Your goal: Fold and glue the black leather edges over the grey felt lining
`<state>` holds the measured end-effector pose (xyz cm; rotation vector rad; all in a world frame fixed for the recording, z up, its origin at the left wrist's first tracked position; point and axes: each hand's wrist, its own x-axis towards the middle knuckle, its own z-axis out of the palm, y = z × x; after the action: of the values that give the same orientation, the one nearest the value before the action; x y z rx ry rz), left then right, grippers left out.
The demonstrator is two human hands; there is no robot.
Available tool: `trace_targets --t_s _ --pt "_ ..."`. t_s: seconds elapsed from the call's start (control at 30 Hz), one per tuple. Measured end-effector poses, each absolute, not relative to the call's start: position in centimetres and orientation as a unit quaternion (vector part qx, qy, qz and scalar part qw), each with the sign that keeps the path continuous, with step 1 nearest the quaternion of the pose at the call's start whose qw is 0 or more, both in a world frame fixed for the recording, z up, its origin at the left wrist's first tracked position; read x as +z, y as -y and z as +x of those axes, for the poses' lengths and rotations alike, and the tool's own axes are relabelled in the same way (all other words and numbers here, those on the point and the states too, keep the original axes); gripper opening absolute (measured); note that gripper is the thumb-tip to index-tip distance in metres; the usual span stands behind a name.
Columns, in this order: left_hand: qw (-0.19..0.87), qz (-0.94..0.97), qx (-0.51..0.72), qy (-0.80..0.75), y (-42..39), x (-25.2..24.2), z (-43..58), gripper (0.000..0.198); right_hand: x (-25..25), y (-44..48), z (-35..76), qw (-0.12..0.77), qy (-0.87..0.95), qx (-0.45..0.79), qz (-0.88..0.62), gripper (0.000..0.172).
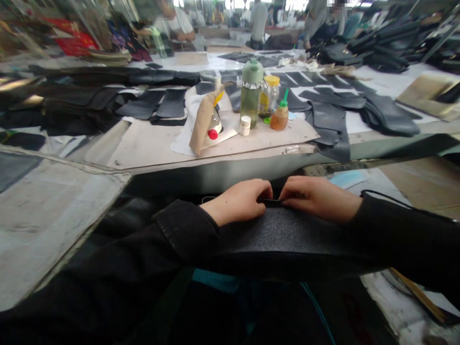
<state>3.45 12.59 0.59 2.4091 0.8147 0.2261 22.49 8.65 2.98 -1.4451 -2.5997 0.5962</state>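
My left hand and my right hand are close together in front of me, their fingertips a short gap apart. Both are closed in a pinch on a thin black strip, which shows between them. Just below the strip, a dark grey felt-like piece with a black lower edge lies across my lap. My fingers hide part of its upper edge, so I cannot tell whether the strip is joined to it.
Ahead stands a table with a cardboard sheet, a green bottle, a yellow-lidded jar, a small white bottle and an orange glue bottle. Black leather pieces lie around. A blue mask is beside my right wrist. People work behind.
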Motion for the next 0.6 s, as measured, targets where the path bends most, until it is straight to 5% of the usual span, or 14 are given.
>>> trace_targets --t_s 0.33,0.5,0.6 --pt "0.011 0.973 0.055 -0.223 -9.8 0.9 3.0 0.016 2.6 -7.3 22.5 -0.013 0.921 0.063 -0.385 0.021" --pt "-0.047 0.978 0.027 -0.201 -8.3 0.8 2.8 0.018 2.8 -5.5 21.0 -0.051 0.920 -0.020 -0.388 0.019" --pt "-0.039 0.977 0.024 -0.210 -8.3 1.0 2.8 0.019 3.0 -5.9 22.0 -0.030 0.920 0.029 -0.389 0.022"
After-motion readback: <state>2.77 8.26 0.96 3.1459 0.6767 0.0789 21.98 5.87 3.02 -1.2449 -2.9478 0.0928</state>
